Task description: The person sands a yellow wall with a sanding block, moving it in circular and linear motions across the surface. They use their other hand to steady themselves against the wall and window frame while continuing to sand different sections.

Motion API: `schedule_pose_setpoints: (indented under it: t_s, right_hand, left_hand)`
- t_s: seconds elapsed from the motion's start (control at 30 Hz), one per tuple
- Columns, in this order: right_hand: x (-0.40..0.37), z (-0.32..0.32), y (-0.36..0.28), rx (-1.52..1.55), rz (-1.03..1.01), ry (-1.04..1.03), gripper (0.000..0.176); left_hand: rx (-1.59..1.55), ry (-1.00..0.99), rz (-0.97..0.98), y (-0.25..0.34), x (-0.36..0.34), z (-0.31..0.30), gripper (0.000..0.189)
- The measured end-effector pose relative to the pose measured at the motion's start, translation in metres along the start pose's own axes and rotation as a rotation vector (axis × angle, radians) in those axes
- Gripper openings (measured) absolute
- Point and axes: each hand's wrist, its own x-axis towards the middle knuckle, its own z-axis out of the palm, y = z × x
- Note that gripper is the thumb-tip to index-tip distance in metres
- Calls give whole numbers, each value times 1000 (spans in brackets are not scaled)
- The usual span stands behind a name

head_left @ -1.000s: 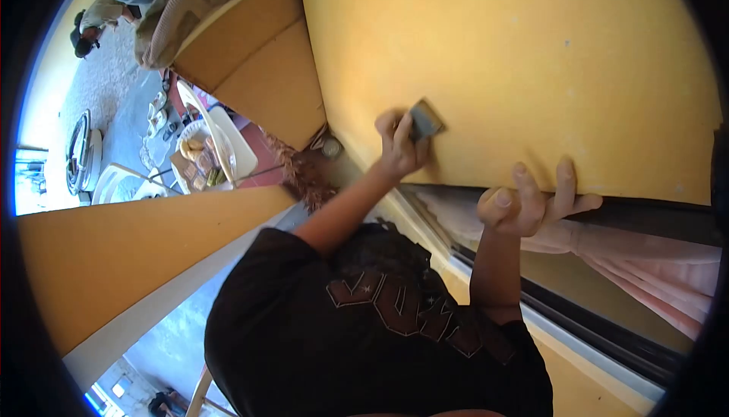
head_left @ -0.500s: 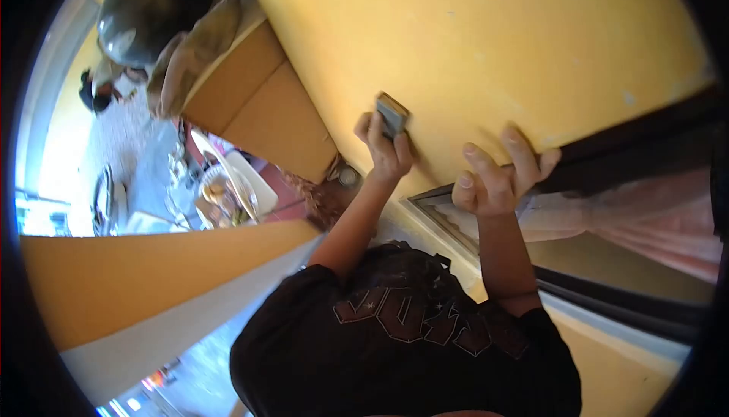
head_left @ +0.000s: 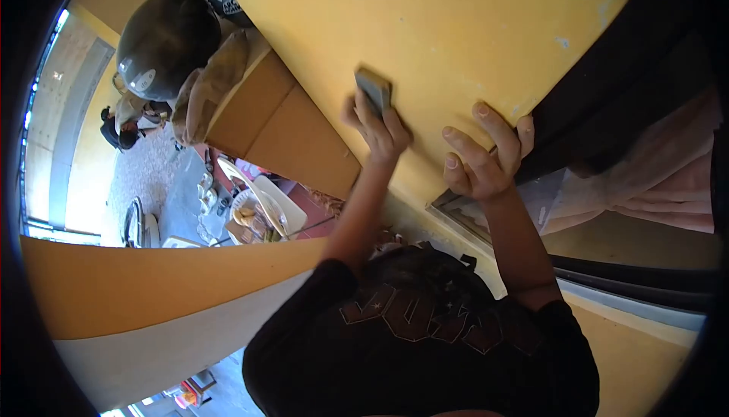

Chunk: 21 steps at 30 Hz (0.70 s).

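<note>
My left hand (head_left: 380, 132) is closed around a small grey block (head_left: 373, 92), thin and rectangular, resembling a sanding sponge. The block is up against the yellow wall (head_left: 456, 30), and its face toward the wall is hidden. To the right, my right hand (head_left: 490, 155) has its fingers apart and holds nothing. Its fingertips are at the wall's lower edge, beside the dark window frame (head_left: 577, 132); whether they all touch cannot be made out.
A cardboard box (head_left: 292, 132) at the left carries a cloth (head_left: 216, 75) and a dark helmet (head_left: 168, 41). Below it stands a white basket (head_left: 285, 201) with things inside. Pinkish fabric (head_left: 668, 182) shows through the window at right. Another person (head_left: 125, 125) is far off at left.
My left hand has moved the block up and to the left along the wall. My right hand has shifted slightly up and left, fingers still apart. The whole view has turned a little.
</note>
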Motion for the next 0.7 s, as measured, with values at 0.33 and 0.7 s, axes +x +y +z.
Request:
schedule_pose_setpoints:
  t_s: [0.33,0.7]
  right_hand:
    - [4,0,1,41,14,-18,26]
    - [6,5,0,-28,-4,34,26]
  left_hand:
    - [-390,-199,-524,58,-98,-12,56]
    - [-467,-87,-387,67,-115,-12,73]
